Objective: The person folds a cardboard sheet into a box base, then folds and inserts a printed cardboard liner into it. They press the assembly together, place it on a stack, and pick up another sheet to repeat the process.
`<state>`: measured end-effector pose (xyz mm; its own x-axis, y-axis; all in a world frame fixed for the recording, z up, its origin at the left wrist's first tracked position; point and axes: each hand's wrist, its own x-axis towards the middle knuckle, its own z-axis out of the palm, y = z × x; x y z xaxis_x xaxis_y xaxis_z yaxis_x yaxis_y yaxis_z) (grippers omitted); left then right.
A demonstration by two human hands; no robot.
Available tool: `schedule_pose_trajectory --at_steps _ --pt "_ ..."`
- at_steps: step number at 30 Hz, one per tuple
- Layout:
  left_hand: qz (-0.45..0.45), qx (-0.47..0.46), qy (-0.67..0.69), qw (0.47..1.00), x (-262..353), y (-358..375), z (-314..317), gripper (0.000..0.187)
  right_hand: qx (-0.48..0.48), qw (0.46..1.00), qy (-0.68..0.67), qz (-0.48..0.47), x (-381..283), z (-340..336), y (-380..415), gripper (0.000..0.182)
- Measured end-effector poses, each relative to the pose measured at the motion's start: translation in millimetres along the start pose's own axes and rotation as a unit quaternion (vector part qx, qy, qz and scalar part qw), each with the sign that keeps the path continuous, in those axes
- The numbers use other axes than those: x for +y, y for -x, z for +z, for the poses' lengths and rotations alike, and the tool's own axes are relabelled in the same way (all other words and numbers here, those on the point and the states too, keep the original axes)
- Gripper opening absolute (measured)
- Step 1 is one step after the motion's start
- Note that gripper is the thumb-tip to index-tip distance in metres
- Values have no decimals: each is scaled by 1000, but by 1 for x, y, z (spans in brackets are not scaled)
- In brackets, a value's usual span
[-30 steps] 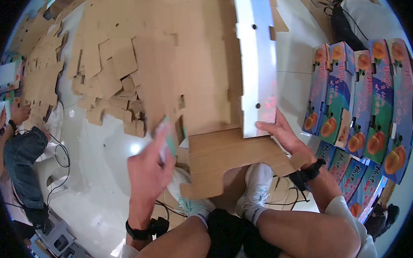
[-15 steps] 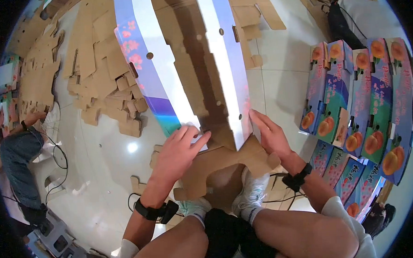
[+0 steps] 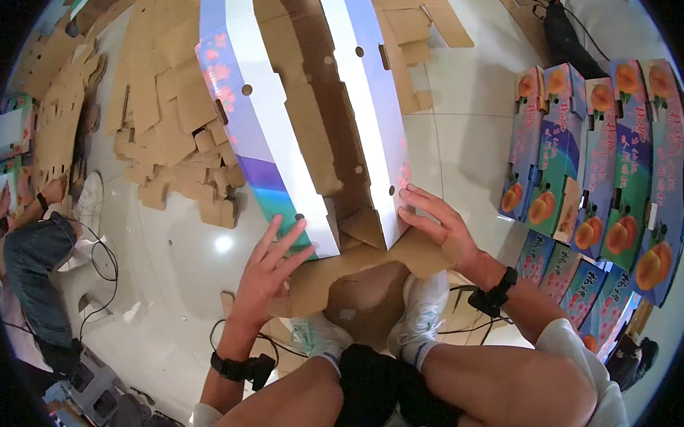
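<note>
In front of me lies a partly folded cardboard box (image 3: 274, 148), its printed sides lilac, purple and teal with pink blossoms, its inner strips white and brown. A plain brown end flap (image 3: 359, 264) with a curved cutout spreads toward my shoes. My left hand (image 3: 264, 270) rests with spread fingers on the near left corner of the box, at the teal part. Against the near right side panel, my right hand (image 3: 446, 228) lays its outstretched fingers; its thumb is partly hidden.
Flat brown cardboard pieces (image 3: 173, 106) are heaped at the back left. Printed boxes with peach pictures (image 3: 557, 154) stand stacked on the right. Another person's jeans-clad leg (image 3: 35, 261) is at the left, near a black cable (image 3: 116, 273).
My left hand has slid outward from the inner corner onto the outer left side, fingers now spread. The near ends of the side panels sit squarer, and my right hand has shifted slightly left.
</note>
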<state>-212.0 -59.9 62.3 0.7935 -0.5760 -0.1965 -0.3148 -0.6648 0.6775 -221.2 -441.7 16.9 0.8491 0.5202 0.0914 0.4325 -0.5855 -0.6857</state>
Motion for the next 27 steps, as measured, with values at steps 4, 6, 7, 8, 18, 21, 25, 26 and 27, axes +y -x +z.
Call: schedule_pose_trajectory --at_steps 4,6,7,8,18,21,25,26,27 --pt "21 84 52 995 -17 3 18 46 -51 993 89 -64 -5 -11 -9 68" --pt "15 94 65 993 -17 3 17 36 -102 976 149 -122 -5 -20 -18 73" --pt "23 94 51 994 -18 3 16 33 -122 965 175 -152 -2 -24 -24 76" --pt "32 93 37 994 -19 2 15 30 -141 952 201 -181 0 -30 -30 79" --pt "14 145 25 989 -16 5 8 16 -282 866 124 -394 -16 -53 -92 101" --pt "10 103 13 995 -27 8 6 15 -331 809 169 -456 -26 -28 -107 104" --pt "-16 41 -29 999 -21 12 -4 15 -304 774 244 -498 -39 -4 -106 92" --pt "-19 32 -33 999 -20 11 -5 15 -337 759 275 -485 -44 -2 -104 87" --pt "-21 23 -38 999 -20 12 -6 16 -356 750 303 -468 -48 0 -102 80"
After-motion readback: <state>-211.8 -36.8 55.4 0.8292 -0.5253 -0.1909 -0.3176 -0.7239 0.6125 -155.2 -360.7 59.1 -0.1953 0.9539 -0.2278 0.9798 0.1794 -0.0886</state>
